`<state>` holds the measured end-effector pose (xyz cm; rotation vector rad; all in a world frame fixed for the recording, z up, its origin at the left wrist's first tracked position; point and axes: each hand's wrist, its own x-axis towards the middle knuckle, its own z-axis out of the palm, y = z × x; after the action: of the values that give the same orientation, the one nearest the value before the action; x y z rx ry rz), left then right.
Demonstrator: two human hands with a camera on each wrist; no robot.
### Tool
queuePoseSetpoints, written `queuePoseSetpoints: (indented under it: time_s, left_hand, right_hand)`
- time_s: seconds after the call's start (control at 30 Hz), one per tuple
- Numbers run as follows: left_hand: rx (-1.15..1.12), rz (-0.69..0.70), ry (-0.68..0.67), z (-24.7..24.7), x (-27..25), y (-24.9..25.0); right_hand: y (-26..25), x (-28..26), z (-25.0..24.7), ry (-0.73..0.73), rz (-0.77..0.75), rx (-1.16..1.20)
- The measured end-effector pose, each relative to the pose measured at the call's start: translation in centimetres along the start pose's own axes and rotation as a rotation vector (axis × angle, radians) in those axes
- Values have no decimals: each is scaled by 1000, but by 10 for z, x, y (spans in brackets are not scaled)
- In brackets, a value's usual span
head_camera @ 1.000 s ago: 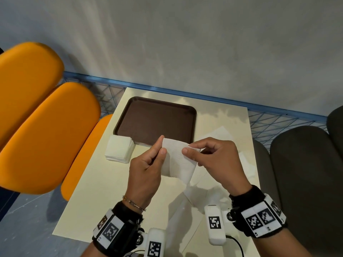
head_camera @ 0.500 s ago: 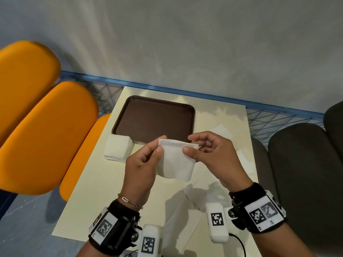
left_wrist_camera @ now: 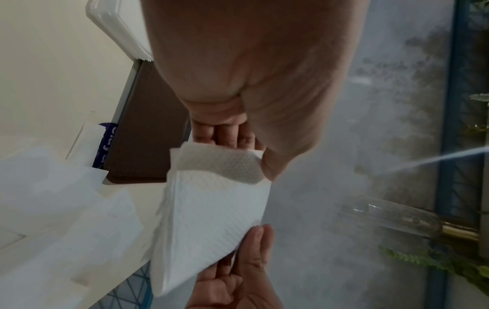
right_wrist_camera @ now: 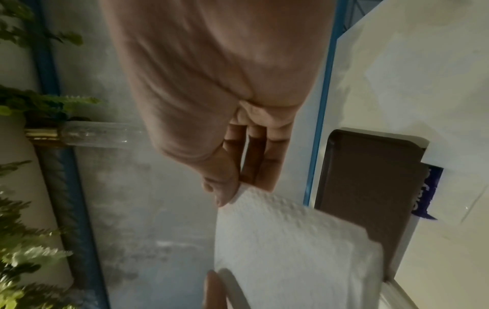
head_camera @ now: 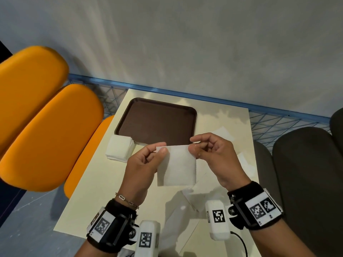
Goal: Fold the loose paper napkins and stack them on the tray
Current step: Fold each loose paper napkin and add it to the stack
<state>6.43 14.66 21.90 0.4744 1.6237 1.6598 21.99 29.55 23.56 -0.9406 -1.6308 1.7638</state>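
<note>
I hold a white paper napkin (head_camera: 176, 166) up above the table, folded to a near square and hanging from its top edge. My left hand (head_camera: 157, 151) pinches its top left corner; my right hand (head_camera: 193, 147) pinches the top right corner. The same napkin (left_wrist_camera: 211, 213) shows in the left wrist view and fills the lower half as the napkin (right_wrist_camera: 291, 250) in the right wrist view. The brown tray (head_camera: 157, 121) lies bare at the far side of the table. A stack of folded napkins (head_camera: 120, 149) sits on the table against the tray's near left corner. Loose flat napkins (head_camera: 245, 164) lie under and right of my right hand.
The cream table (head_camera: 89, 191) is small, with a blue wire fence (head_camera: 278, 123) and a grey wall behind it. Orange seats (head_camera: 46, 127) stand left, dark grey seats (head_camera: 306, 173) right. A piece of blue-printed packaging (left_wrist_camera: 105, 144) pokes out beside the tray.
The napkin has gone from tilted and half-folded to hanging square and flat. Both hands rose slightly and moved apart along its top edge.
</note>
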Motion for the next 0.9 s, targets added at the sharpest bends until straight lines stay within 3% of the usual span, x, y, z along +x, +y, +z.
queuePoseSetpoints:
  time_s: [0.17, 0.4, 0.57, 0.73, 0.9]
  left_hand:
    - [71, 78, 106, 10, -7, -8]
    - [123, 126, 179, 9, -19, -21]
    - [54, 92, 265, -14, -10, -28]
    - [86, 86, 262, -40, 13, -34]
    - [76, 59, 286, -77, 44, -36]
  right_hand:
    - [-2, -4, -6, -68, -35, -59]
    - [21, -8, -1, -324, 158, -162]
    - [34, -4, 12, -286, 203, -159]
    - [44, 12, 40, -220, 247, -121]
    - [55, 29, 80, -391, 304, -222]
